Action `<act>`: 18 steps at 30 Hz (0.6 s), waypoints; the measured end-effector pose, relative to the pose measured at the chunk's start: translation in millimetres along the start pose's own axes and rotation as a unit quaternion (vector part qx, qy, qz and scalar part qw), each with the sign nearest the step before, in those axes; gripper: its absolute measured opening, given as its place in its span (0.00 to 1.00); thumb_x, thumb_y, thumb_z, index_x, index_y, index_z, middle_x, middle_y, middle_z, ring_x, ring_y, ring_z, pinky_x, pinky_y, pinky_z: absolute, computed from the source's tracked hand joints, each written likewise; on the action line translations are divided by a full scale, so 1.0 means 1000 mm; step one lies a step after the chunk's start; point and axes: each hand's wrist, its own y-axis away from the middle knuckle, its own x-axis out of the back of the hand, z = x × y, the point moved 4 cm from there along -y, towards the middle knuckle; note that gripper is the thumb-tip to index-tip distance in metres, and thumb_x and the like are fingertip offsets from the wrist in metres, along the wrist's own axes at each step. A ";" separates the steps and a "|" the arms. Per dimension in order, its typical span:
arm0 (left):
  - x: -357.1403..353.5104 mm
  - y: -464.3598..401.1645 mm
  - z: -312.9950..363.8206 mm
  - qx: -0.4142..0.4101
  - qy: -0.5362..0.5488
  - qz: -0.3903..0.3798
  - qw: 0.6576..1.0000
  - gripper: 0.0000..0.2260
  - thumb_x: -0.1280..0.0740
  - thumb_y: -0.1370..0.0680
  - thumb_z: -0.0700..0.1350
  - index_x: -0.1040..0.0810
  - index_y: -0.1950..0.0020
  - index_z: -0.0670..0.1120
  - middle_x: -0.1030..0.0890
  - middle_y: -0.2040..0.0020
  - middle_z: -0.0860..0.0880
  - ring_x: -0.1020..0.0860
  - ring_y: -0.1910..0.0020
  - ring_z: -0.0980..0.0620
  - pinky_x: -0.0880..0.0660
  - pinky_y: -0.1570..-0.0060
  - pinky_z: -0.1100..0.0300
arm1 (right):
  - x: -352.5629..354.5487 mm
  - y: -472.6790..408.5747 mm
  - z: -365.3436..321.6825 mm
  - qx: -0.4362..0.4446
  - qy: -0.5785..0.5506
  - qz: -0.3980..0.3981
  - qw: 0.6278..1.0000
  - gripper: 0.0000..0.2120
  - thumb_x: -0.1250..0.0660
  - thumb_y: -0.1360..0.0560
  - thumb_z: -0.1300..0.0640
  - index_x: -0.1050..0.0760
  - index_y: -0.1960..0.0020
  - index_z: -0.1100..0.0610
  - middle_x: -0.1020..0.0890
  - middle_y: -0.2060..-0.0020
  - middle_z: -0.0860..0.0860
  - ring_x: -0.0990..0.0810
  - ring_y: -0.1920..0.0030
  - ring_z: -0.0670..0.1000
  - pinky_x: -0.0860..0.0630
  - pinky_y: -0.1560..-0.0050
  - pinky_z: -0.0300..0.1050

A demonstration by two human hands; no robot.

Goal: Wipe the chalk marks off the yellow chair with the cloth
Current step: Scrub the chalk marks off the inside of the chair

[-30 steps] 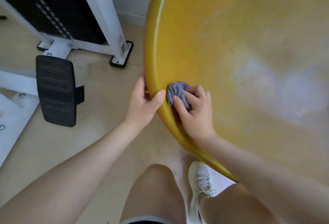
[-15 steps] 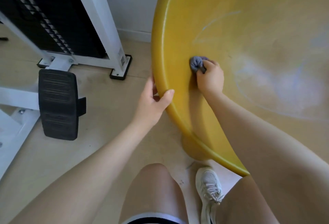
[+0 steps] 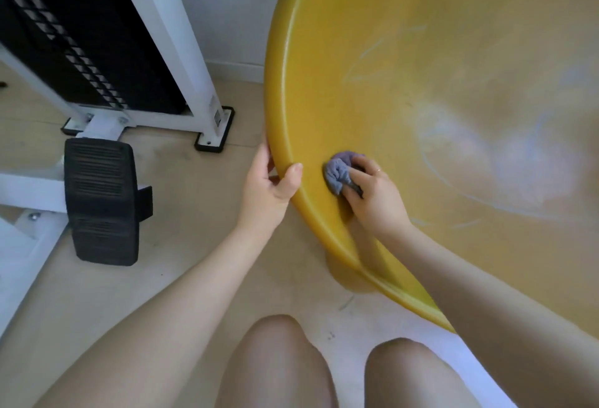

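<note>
1 cloth [image 3: 338,171], 1 chair [image 3: 453,51], 2 hands

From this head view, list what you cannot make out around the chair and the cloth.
- Yellow chair: top and right side cut off by the frame edge.
- Chalk marks: smeared and blurred; no shapes readable.
- Cloth: bunched, partly hidden under the right hand.
- Left hand: fingers go behind the chair rim.
- Chair base: mostly hidden by the seat and right forearm.

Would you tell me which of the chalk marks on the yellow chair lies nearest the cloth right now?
The short faint stroke by the right wrist, just below-right of the cloth. The curved line and big smudge sit farther off.
</note>
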 end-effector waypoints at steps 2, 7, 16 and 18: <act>0.000 -0.003 -0.001 -0.009 -0.003 -0.003 1.000 0.26 0.37 0.32 0.57 0.35 0.35 0.56 0.25 0.43 0.60 0.24 0.46 0.69 0.26 0.50 0.72 | -0.001 -0.022 0.021 -0.032 0.019 0.029 0.999 0.08 0.35 0.26 0.62 0.21 0.48 0.63 0.28 0.36 0.61 0.26 0.41 0.62 0.29 0.47 0.48; -0.004 -0.003 -0.005 -0.025 -0.003 0.011 1.000 0.28 0.38 0.30 0.57 0.38 0.31 0.53 0.26 0.39 0.59 0.25 0.42 0.65 0.27 0.45 0.68 | -0.001 -0.056 0.056 -0.108 0.018 0.068 0.992 0.12 0.38 0.24 0.62 0.23 0.43 0.60 0.31 0.34 0.57 0.30 0.38 0.58 0.34 0.49 0.41; -0.005 0.017 0.017 -0.068 -0.138 0.098 0.983 0.31 0.39 0.26 0.54 0.49 0.26 0.55 0.41 0.26 0.43 0.37 0.29 0.51 0.34 0.32 0.51 | 0.017 0.046 -0.013 -0.063 -0.083 0.000 0.995 0.22 0.45 0.27 0.42 0.22 0.65 0.56 0.26 0.57 0.51 0.25 0.50 0.56 0.34 0.51 0.43; -0.011 0.024 0.029 -0.134 -0.357 0.145 0.913 0.28 0.38 0.26 0.52 0.39 0.26 0.51 0.44 0.26 0.36 0.43 0.27 0.42 0.39 0.30 0.44 | 0.013 0.058 -0.013 -0.069 -0.089 0.005 0.994 0.16 0.37 0.26 0.45 0.26 0.67 0.55 0.27 0.57 0.50 0.25 0.51 0.56 0.33 0.56 0.44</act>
